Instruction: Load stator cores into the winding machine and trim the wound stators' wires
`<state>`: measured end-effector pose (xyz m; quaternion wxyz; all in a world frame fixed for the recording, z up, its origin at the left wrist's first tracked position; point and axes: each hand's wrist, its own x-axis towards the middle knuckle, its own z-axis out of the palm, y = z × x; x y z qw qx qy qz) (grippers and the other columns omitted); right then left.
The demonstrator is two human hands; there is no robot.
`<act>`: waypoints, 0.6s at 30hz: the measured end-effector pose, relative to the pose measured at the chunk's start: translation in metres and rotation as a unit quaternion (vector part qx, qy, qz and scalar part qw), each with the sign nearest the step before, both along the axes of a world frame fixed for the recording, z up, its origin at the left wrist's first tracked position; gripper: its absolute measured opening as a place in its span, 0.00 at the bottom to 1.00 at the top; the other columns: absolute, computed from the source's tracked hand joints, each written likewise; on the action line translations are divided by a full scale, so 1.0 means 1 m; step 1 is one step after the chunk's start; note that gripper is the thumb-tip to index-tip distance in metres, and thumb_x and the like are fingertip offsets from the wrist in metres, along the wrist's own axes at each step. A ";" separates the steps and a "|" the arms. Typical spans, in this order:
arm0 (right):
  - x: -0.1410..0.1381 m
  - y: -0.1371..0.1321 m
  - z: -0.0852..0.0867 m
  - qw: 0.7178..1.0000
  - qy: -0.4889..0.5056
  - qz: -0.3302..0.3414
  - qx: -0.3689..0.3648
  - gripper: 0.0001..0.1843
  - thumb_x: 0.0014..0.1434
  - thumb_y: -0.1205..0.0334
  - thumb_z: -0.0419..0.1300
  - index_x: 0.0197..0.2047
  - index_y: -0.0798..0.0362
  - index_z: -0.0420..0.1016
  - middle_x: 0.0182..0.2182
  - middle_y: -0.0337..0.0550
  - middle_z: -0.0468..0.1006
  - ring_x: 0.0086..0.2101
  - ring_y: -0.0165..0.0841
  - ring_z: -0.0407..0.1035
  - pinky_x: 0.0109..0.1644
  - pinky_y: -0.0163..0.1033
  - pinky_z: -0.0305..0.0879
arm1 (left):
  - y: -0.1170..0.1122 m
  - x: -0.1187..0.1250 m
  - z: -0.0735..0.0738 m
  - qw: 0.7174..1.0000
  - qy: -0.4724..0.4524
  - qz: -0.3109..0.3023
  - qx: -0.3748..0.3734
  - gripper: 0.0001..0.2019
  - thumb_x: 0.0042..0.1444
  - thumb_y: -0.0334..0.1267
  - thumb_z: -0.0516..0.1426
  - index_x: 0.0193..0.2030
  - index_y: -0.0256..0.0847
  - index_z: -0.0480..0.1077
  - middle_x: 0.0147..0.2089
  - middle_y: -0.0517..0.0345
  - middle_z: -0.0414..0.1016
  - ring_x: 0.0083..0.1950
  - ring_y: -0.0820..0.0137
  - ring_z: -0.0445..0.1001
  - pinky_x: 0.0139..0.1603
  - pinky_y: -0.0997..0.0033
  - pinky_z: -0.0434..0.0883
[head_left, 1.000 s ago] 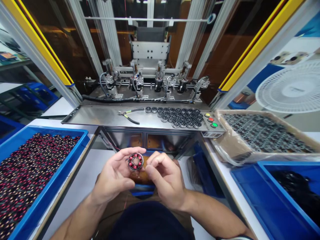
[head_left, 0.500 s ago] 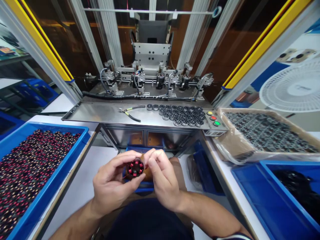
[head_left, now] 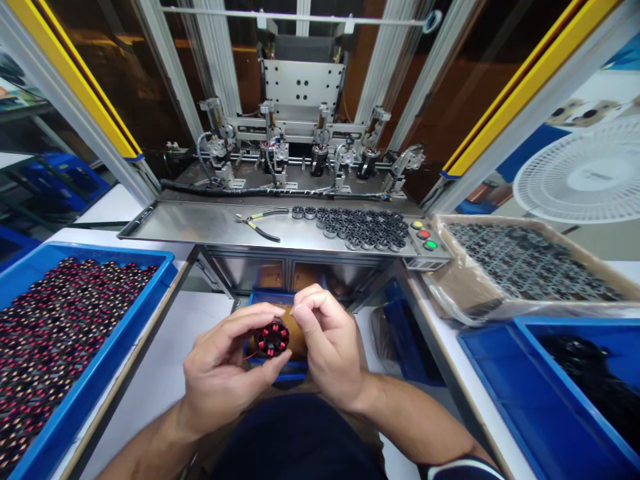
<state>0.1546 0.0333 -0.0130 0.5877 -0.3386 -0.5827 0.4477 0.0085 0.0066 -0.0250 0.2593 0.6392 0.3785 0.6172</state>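
Observation:
My left hand (head_left: 225,373) is curled around a round wound motor stator (head_left: 273,337), black with red coils. The stator's coil face is turned up toward me, and a thin reddish wire sticks out at its left side. Just to the right, my right hand (head_left: 330,347) is closed in a pinch, thumb against forefinger, slightly above the stator's edge. Whatever may be between those fingertips is too small to make out. Both hands are over my lap, in front of the machine.
A blue tray (head_left: 165,267) of wound stators is at left. The metal shelf (head_left: 200,223) bears cutting pliers (head_left: 260,227), several black rings (head_left: 360,227) and a button box (head_left: 425,240). Behind stands a machine fixture (head_left: 305,87). At right are a lined carton (head_left: 470,293), blue bin (head_left: 525,393) and fan (head_left: 590,173).
My right hand has drawn slightly up from the stator's edge. The stator has turned a little in my left hand. In the machine, the fixture plate and its cylinders have risen.

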 end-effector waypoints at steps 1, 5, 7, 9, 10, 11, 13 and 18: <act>-0.001 0.000 -0.001 1.000 0.016 0.008 -0.016 0.11 0.66 0.61 0.54 0.31 0.52 0.66 0.30 0.39 0.67 0.32 0.29 0.63 0.38 0.36 0.63 | 0.000 0.000 0.000 1.000 -0.015 -0.008 -0.004 0.25 0.42 0.21 0.67 0.48 0.43 0.75 0.46 0.53 0.82 0.50 0.62 0.79 0.52 0.64 0.78; -0.001 -0.001 -0.012 0.995 0.080 0.060 -0.016 0.11 0.63 0.52 0.58 0.39 0.51 0.69 0.34 0.40 0.68 0.35 0.31 0.65 0.40 0.37 0.64 | 0.001 -0.002 0.005 0.996 -0.074 -0.017 -0.046 0.24 0.43 0.20 0.67 0.47 0.42 0.75 0.46 0.55 0.82 0.49 0.66 0.80 0.52 0.70 0.77; 0.001 -0.003 -0.016 0.993 0.083 0.089 -0.010 0.16 0.57 0.50 0.64 0.42 0.51 0.70 0.34 0.40 0.68 0.36 0.32 0.65 0.41 0.38 0.65 | 0.002 -0.004 0.008 0.994 -0.086 -0.016 -0.073 0.23 0.44 0.20 0.67 0.47 0.42 0.75 0.46 0.57 0.82 0.48 0.68 0.81 0.51 0.74 0.77; 0.003 -0.005 -0.016 0.992 0.067 0.103 -0.004 0.12 0.56 0.54 0.66 0.39 0.51 0.71 0.32 0.40 0.69 0.34 0.32 0.66 0.40 0.39 0.65 | 0.002 -0.004 0.011 0.992 -0.091 -0.015 -0.086 0.23 0.44 0.21 0.67 0.47 0.43 0.76 0.46 0.58 0.82 0.46 0.70 0.81 0.50 0.77 0.77; 0.003 -0.006 -0.016 0.993 0.060 0.100 0.003 0.09 0.58 0.56 0.64 0.36 0.52 0.72 0.31 0.40 0.70 0.33 0.31 0.66 0.39 0.39 0.65 | 0.002 -0.004 0.011 0.992 -0.092 -0.016 -0.089 0.22 0.44 0.21 0.67 0.46 0.43 0.76 0.45 0.59 0.82 0.46 0.71 0.81 0.50 0.78 0.77; 0.004 -0.007 -0.015 0.994 0.053 0.091 0.013 0.06 0.60 0.59 0.62 0.34 0.52 0.72 0.29 0.40 0.70 0.32 0.31 0.66 0.38 0.39 0.65 | 0.002 -0.004 0.012 0.991 -0.094 -0.019 -0.090 0.22 0.43 0.21 0.68 0.46 0.43 0.76 0.45 0.59 0.82 0.46 0.71 0.81 0.50 0.78 0.77; 0.004 -0.008 -0.013 0.996 0.042 0.062 0.048 0.07 0.62 0.63 0.60 0.31 0.52 0.72 0.28 0.40 0.71 0.32 0.31 0.67 0.37 0.39 0.64 | 0.001 -0.004 0.012 0.991 -0.095 -0.027 -0.092 0.23 0.42 0.21 0.68 0.46 0.43 0.76 0.45 0.59 0.83 0.46 0.70 0.81 0.51 0.77 0.77; 0.006 -0.008 -0.009 0.996 0.023 0.039 0.073 0.03 0.61 0.62 0.62 0.35 0.52 0.74 0.29 0.41 0.72 0.32 0.32 0.68 0.37 0.40 0.66 | -0.001 -0.002 0.013 0.993 -0.082 -0.023 -0.084 0.23 0.41 0.21 0.69 0.45 0.41 0.76 0.44 0.56 0.83 0.46 0.67 0.82 0.50 0.73 0.78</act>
